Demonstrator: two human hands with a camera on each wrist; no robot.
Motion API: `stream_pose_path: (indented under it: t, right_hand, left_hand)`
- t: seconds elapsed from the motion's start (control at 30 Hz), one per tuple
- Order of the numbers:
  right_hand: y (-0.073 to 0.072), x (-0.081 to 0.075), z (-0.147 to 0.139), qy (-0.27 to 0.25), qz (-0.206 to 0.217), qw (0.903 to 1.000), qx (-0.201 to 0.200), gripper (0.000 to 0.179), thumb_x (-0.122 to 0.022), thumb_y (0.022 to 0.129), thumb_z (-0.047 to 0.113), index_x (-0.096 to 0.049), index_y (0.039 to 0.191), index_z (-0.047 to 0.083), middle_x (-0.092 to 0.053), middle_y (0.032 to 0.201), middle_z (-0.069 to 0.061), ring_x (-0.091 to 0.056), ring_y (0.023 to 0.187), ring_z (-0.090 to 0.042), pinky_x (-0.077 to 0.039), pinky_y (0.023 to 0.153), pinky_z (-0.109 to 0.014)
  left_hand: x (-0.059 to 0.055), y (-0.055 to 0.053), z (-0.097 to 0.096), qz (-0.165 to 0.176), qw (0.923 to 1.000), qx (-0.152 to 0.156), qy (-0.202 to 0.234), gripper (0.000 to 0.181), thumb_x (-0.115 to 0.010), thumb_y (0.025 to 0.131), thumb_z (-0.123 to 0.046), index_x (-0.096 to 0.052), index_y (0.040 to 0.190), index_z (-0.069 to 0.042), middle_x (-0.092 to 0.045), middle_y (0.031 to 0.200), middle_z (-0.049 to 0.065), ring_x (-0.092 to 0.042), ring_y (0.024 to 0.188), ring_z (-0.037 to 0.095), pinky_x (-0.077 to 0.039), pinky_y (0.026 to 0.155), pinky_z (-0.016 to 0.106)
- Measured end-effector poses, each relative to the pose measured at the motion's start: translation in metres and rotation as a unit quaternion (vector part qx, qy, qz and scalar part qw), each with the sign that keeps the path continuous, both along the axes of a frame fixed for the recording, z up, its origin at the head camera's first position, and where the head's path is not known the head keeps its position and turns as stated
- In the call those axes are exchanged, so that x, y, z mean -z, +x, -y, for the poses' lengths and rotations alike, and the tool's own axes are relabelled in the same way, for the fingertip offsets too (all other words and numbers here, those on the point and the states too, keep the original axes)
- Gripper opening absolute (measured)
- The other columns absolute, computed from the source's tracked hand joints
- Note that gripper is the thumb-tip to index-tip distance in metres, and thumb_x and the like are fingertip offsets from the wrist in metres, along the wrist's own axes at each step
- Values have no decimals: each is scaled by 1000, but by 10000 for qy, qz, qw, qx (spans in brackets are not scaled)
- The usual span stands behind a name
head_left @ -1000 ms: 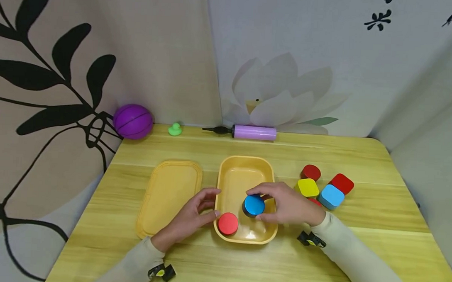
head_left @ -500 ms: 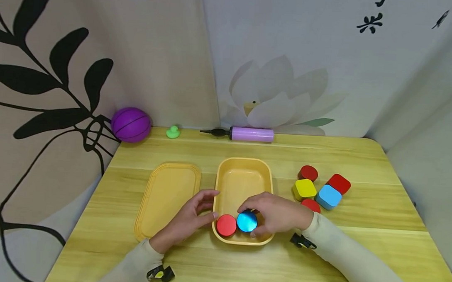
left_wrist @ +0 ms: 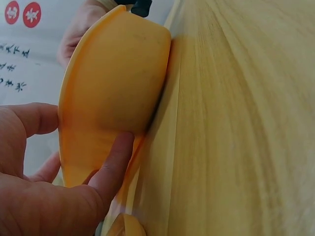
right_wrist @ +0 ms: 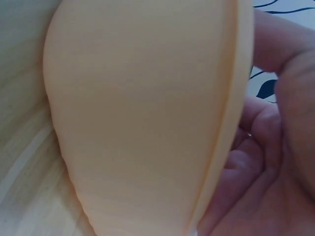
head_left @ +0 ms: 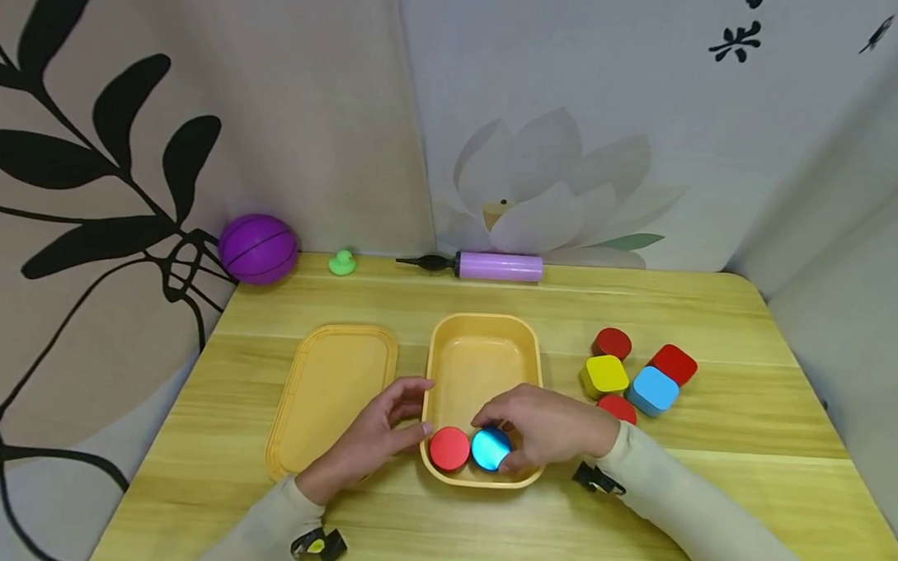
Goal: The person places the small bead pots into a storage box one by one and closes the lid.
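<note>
In the head view a yellow plastic box point(head_left: 483, 356) stands on the table. A red round block point(head_left: 450, 449) sits in its near left corner. Beside it is a blue round block point(head_left: 491, 449), which my right hand point(head_left: 551, 424) pinches between thumb and fingers inside the box. My left hand point(head_left: 372, 436) rests against the box's outer left side, its fingertips touching the wall and rim; the left wrist view shows these fingers point(left_wrist: 115, 164) on the outer wall. In the right wrist view the box wall point(right_wrist: 138, 118) hides the blocks.
The box's lid point(head_left: 334, 392) lies to the left. At the right are red round blocks point(head_left: 612, 343), a yellow block point(head_left: 605, 376), a light blue block point(head_left: 653, 391) and a red square block point(head_left: 673, 365). Along the back are a purple ball point(head_left: 259, 249), green duck point(head_left: 342, 263) and purple pump point(head_left: 498, 266).
My right hand has brought the blue round block down and toward the near side of the box, next to the red one. My left hand has stayed at the box's left side.
</note>
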State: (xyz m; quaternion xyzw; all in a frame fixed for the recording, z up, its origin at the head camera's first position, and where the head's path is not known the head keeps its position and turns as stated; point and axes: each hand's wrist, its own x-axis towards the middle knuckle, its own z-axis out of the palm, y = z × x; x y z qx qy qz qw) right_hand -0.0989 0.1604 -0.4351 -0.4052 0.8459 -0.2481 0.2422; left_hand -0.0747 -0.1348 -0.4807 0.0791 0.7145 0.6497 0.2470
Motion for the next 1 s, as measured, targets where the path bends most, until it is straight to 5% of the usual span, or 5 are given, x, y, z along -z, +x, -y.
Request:
stream_pose_path:
  t: [0.23,0.43,0.73,1.0]
  right_hand:
    - [2,-4,-6,-157,104,9994,278,56,-88,86,32,-70,137,16,-72,133,9,-65,118,-8,-55,105,-36]
    - [4,-10,-16,-636,-261,9963,516,50,-85,91,30,-69,136,14,-74,132,2,-72,115,-18,-57,102,-42]
    - [2,-18,-51,-1769,-807,9715,1357,35,-83,93,23,-73,126,17,-76,124,-2,-73,109,-23,-62,94,-35]
    - [5,-20,-89,-1839,-881,9544,2182,34,-85,92,21,-73,124,20,-76,119,7,-72,108,-10,-64,91,-38]
  left_hand:
    - [-1,0,0,-48,10000,16,12,61,-71,100,-8,-45,155,-12,-50,152,18,-54,137,37,-63,91,34]
    - [-1,0,0,-41,10000,13,19,61,-71,100,-8,-45,155,-12,-50,151,18,-54,136,36,-63,91,34]
    - [-1,0,-1,-69,10000,7,61,62,-72,100,-8,-45,155,-12,-49,152,18,-54,136,37,-63,90,35]
    - [-1,1,0,-71,10000,-46,52,62,-73,99,-10,-47,155,-12,-50,152,17,-54,136,36,-63,91,33]
